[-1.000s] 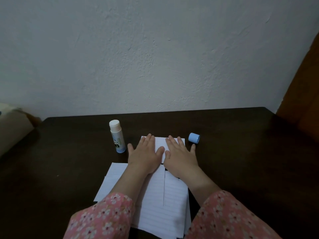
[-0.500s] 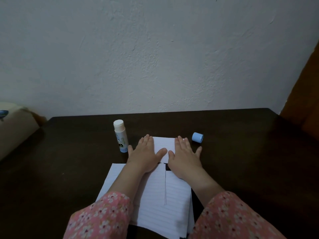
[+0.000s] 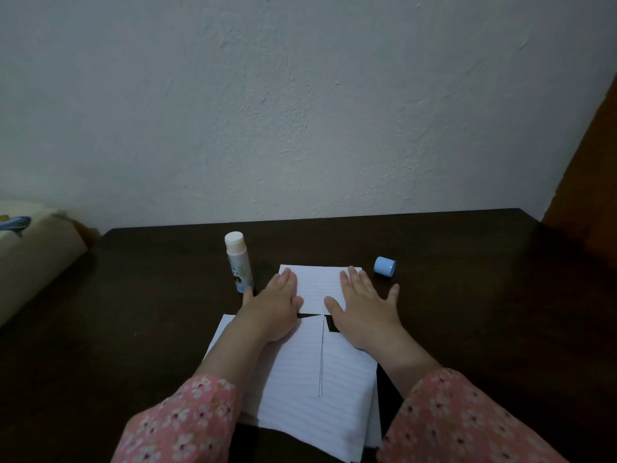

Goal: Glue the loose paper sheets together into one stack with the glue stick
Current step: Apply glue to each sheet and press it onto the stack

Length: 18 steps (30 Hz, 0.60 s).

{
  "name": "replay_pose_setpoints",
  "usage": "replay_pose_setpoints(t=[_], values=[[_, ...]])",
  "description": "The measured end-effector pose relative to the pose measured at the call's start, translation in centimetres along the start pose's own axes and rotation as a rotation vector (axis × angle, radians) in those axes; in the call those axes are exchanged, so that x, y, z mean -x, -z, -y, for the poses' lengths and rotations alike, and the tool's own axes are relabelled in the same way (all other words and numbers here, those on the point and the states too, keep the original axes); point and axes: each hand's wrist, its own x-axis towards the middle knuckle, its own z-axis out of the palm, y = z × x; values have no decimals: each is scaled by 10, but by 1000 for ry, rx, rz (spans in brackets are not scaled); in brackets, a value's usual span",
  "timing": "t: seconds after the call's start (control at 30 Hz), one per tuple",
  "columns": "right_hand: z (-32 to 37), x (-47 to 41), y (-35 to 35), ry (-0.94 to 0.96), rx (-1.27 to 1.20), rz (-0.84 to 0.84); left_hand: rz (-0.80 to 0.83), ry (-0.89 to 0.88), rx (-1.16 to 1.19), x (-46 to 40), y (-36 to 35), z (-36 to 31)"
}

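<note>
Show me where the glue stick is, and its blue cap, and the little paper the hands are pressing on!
glue stick (image 3: 237,262): head view, middle of its upright tube.
blue cap (image 3: 384,266): head view, side of the cap lying on the table.
small lined sheet (image 3: 319,287): head view, bare middle between the two hands.

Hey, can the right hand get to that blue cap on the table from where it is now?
Probably yes. The blue cap lies on its side on the bare table just beyond the right hand, which rests flat on the small lined sheet. Nothing lies between them.
</note>
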Motion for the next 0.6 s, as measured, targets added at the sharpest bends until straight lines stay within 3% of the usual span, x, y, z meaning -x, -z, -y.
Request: replay_pose_setpoints(t=[0.23, 0.3, 0.37, 0.43, 0.5, 0.6], values=[[0, 1, 3, -65, 36, 35, -73, -28, 136, 8, 3, 3], [1, 0, 3, -67, 10, 29, -248, -65, 342, 19, 3, 10], [1, -1, 4, -59, -58, -50, -522, -79, 528, 32, 4, 15], [1, -3, 4, -52, -124, -186, -755, 34, 696, 38, 6, 23], [0, -6, 3, -68, -124, -265, -873, 246, 824, 36, 8, 35], [-2, -10, 2, -109, -99, -230, -809, 434, 918, 27, 7, 48]])
